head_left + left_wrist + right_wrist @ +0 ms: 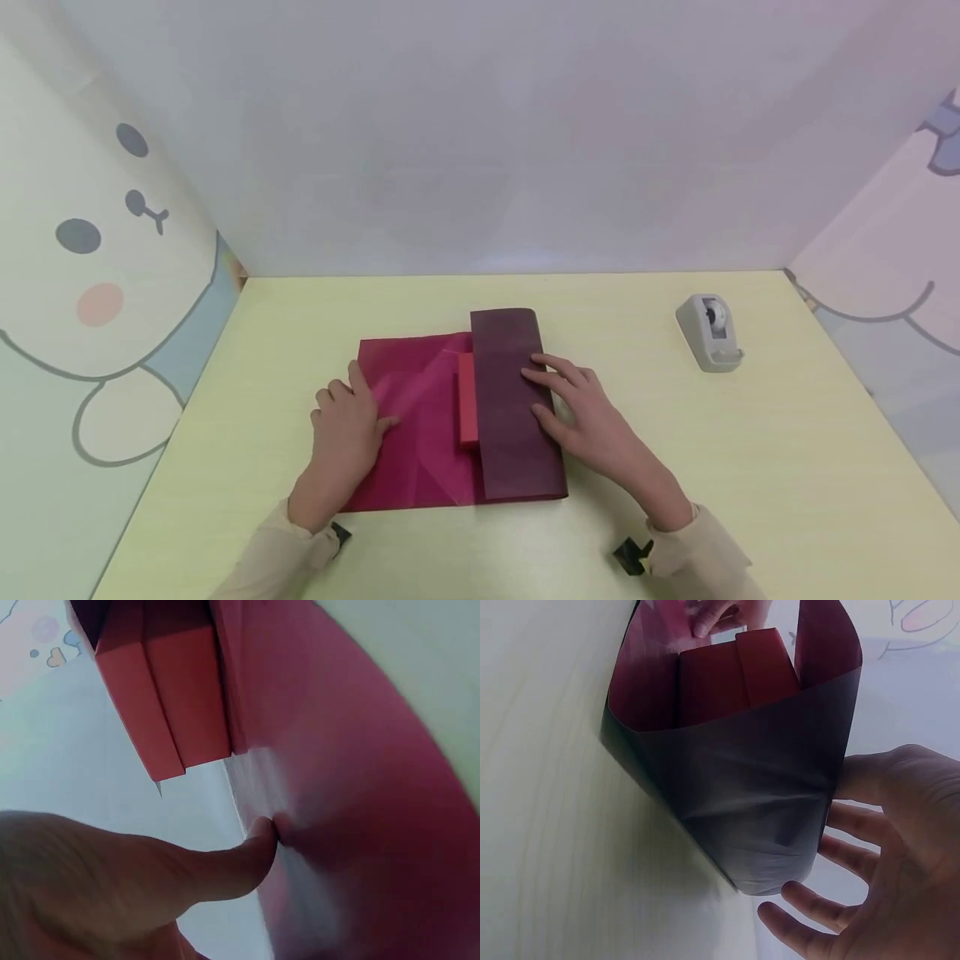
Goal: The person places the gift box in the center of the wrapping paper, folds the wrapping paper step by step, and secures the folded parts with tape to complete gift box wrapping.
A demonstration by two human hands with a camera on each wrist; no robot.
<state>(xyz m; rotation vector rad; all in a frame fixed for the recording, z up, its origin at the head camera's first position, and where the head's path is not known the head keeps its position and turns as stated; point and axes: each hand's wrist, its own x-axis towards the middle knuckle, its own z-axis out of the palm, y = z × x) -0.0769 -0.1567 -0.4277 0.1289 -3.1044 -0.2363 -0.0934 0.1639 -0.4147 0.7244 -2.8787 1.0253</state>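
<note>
A sheet of wrapping paper [420,417], magenta inside and dark purple outside, lies on the table. On it sits a red box [468,400] with a lid. The paper's right side, its dark flap [517,408], is folded up over the box and hides part of it. My left hand [347,429] rests on the paper's left edge; in the left wrist view its thumb [225,870] presses the magenta side. My right hand [596,425] touches the flap's right side with spread fingers. In the right wrist view the flap [757,780] curves around the box [735,679].
A grey tape dispenser [708,333] stands at the right back of the pale yellow table [795,467]. A plain wall [517,150] rises behind the table. Panels with cartoon drawings [112,250] stand at both sides.
</note>
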